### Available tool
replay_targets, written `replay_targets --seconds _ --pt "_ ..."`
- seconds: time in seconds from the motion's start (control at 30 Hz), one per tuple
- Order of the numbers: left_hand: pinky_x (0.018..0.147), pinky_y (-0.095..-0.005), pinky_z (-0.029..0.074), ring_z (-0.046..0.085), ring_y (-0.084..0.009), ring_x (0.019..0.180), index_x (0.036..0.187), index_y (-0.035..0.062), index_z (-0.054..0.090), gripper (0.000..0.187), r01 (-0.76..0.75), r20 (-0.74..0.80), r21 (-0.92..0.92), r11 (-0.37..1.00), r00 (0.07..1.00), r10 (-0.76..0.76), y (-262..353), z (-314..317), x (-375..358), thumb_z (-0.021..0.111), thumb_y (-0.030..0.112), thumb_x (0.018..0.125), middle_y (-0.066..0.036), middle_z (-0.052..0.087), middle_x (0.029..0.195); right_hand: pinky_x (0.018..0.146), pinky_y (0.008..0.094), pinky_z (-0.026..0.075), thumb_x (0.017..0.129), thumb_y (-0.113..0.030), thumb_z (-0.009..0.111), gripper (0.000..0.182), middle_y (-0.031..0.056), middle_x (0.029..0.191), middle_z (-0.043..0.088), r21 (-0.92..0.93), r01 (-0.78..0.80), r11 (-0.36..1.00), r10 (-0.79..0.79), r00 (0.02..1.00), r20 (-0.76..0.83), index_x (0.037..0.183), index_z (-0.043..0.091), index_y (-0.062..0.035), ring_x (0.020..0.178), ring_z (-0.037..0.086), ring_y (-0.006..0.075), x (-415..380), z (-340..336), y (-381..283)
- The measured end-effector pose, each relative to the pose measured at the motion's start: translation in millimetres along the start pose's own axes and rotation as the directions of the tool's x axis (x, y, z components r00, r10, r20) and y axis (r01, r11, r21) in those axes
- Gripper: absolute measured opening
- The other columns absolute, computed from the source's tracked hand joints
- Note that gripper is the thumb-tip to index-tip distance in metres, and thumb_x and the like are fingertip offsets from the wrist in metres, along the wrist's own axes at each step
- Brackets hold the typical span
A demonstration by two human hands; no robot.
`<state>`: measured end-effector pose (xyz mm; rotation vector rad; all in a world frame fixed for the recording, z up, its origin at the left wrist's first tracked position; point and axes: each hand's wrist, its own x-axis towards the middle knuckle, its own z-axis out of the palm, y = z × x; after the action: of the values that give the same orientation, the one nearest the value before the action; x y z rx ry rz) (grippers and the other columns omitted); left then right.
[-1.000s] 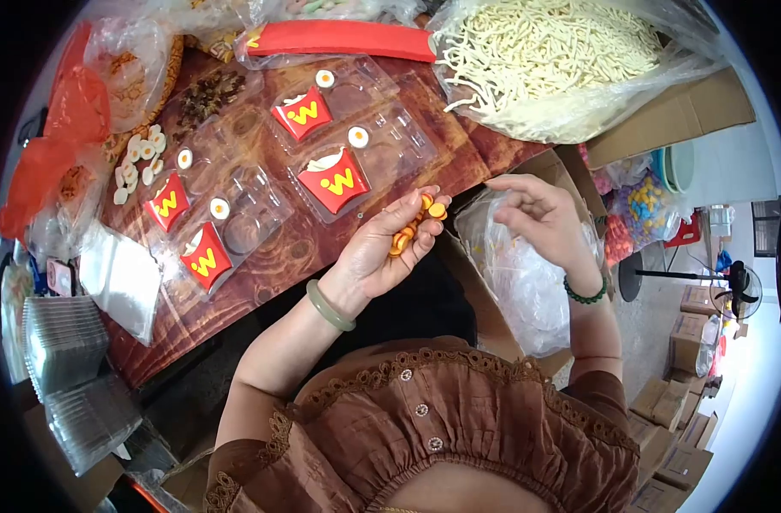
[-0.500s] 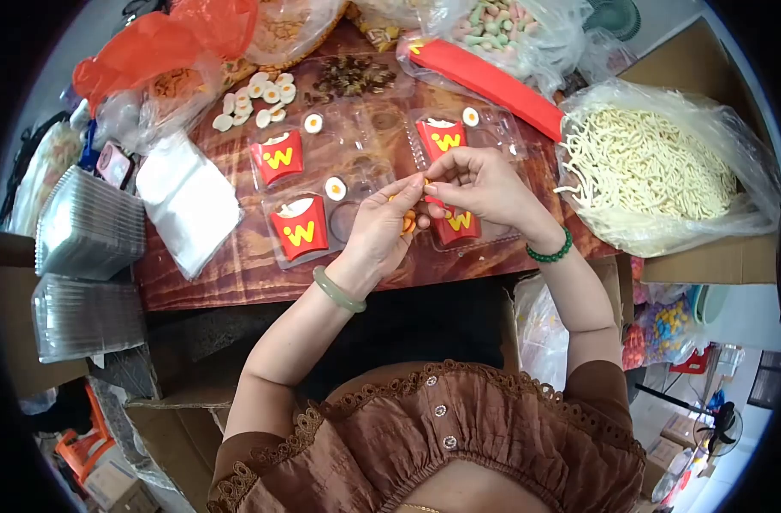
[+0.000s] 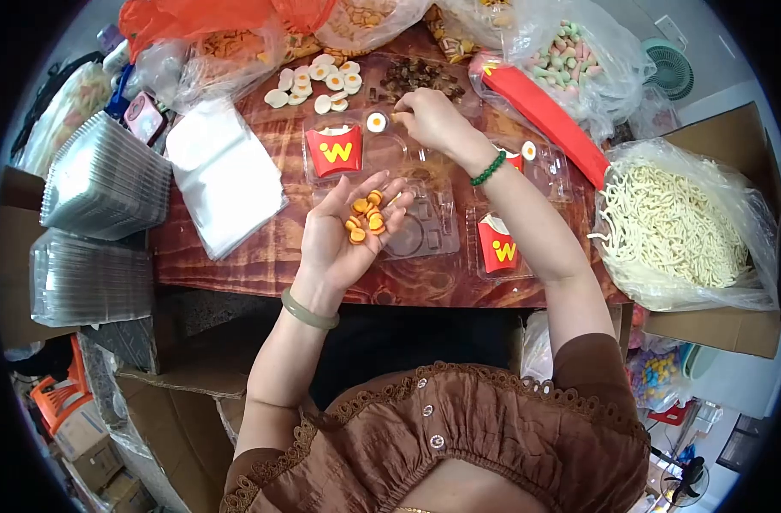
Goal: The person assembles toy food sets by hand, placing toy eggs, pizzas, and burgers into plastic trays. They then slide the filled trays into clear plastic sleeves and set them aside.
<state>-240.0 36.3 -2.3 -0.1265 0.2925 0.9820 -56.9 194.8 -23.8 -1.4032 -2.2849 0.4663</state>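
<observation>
My left hand [image 3: 332, 244] is palm up over the near left clear plastic tray [image 3: 437, 235], fingers loosely cupped. Several small orange round candies [image 3: 366, 214] lie in its palm. Reaching over the far left tray, my right hand [image 3: 431, 120] has its fingertips pinched around a small orange piece, partly hidden, close to an egg-shaped candy [image 3: 376, 123]. A red fries box with a yellow logo [image 3: 334, 152] lies in that far left tray. Another red fries box [image 3: 498, 244] lies at near right; my right forearm covers part of the far right one.
Egg-shaped candies [image 3: 324, 79] and dark brown pieces [image 3: 416, 79] lie at the back. A bag of pale strands [image 3: 677, 227] stands at right beside a long red stack [image 3: 544, 124]. Plastic sleeves [image 3: 224, 179] and stacked clear trays [image 3: 108, 175] are at left.
My hands have come apart. The left has turned palm up, showing the orange candies, while the right has moved away to the far left tray. The whole view has shifted too.
</observation>
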Motion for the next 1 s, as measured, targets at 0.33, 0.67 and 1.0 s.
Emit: replay_targets --seconds 0.33,0.67,1.0 --pt "0.105 -0.0494 0.038 0.038 -0.0385 0.130 0.140 0.0002 0.030 0.046 -0.001 0.139 0.010 1.000 0.990 0.000 2 -5 9 0.034 0.025 0.100 -0.019 0.039 0.139 0.077 0.0425 0.049 0.078 -0.016 0.064 0.015 0.0187 0.084 0.066 -0.015 0.093 0.996 -0.093 0.996 -0.003 0.084 0.070 -0.0025 0.084 0.063 0.0344 7 -4 9" --pt "0.104 -0.0501 0.037 0.039 -0.0373 0.129 0.138 -0.0001 0.033 0.044 -0.011 0.165 0.009 1.000 0.986 0.009 -6 -2 15 0.035 0.022 0.100 -0.019 0.042 0.136 0.075 0.0381 0.051 0.078 -0.019 0.065 0.017 0.0157 0.084 0.067 0.009 0.151 0.988 -0.151 0.988 -0.031 0.088 0.069 -0.0053 0.082 0.065 0.0306 -2 -10 3" --pt "0.095 -0.0474 0.048 0.057 -0.0230 0.102 0.119 0.0006 0.047 0.039 0.011 0.079 0.181 0.983 0.997 -0.026 -23 0 23 0.033 0.032 0.101 -0.011 0.055 0.110 0.066 0.0276 0.049 0.078 -0.009 0.070 0.021 0.0069 0.087 0.064 0.343 0.280 0.897 -0.381 0.882 0.277 0.097 0.066 -0.0016 0.077 0.063 0.0155 -81 -72 -62"
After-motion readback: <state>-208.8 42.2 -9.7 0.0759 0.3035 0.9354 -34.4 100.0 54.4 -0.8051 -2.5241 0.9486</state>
